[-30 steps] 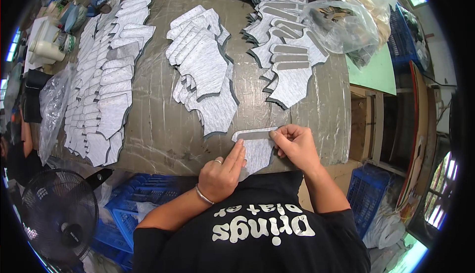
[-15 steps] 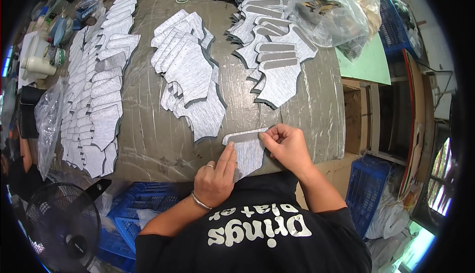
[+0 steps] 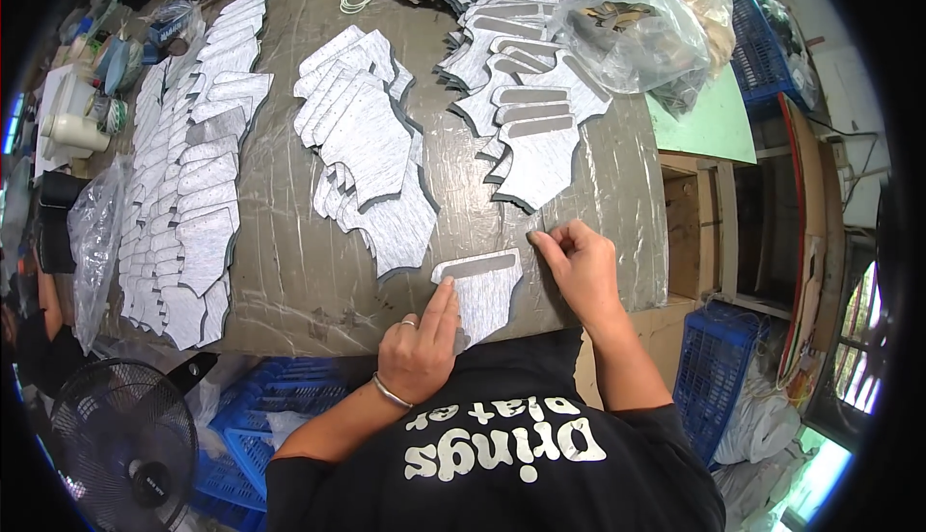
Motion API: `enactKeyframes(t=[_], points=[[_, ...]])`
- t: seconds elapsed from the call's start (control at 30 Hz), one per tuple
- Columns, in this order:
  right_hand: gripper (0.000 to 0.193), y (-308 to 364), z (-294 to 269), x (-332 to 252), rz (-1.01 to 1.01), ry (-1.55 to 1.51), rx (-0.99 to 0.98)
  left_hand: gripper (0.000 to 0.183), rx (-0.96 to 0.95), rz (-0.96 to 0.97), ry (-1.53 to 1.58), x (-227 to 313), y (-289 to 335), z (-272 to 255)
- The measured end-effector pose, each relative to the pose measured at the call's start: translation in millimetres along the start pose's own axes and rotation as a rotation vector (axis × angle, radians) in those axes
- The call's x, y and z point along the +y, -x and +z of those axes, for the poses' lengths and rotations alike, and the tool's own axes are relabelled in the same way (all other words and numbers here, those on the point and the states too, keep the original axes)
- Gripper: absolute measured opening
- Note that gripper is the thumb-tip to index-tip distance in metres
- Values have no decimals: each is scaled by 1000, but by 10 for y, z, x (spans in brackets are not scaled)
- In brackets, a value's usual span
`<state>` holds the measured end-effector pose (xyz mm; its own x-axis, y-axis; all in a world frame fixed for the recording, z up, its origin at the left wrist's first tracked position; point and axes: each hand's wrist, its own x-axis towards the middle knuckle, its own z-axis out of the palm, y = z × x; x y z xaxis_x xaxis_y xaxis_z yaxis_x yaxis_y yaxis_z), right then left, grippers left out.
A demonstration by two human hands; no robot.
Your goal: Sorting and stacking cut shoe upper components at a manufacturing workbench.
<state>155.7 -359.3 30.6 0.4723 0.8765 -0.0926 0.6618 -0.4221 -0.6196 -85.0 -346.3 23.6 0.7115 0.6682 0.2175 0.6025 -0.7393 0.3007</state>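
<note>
Evidently, the heathered grey fabric panel (image 3: 487, 302) already carries a dark grey strip (image 3: 480, 266) along its top; it lies at the near edge of the worktable (image 3: 280, 281). Panels in the right-hand stack (image 3: 540, 167) bear similar strips; those visible in the middle stack (image 3: 371, 151) and left-hand rows (image 3: 207, 243) show none, so appear outstanding. Left hand (image 3: 420, 347): fingers extended, fingertips on the panel, grasping nothing. Right hand (image 3: 585, 270): apart from it, fingers curled; any pinched item cannot be determined.
</note>
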Motion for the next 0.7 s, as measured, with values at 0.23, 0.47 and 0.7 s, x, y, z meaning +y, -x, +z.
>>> enactKeyframes(t=[0.23,0.47,0.7], points=[[27,189,-40,-215,-199,-67,-111,38,15,4,2,5,2,-32],[22,-136,-106,-46,-164,-561,-13,24,270,-92,318,-51,157,21],[38,-544,-196,-176,-587,-182,214,26,145,-584,1256,-42,211,-130]])
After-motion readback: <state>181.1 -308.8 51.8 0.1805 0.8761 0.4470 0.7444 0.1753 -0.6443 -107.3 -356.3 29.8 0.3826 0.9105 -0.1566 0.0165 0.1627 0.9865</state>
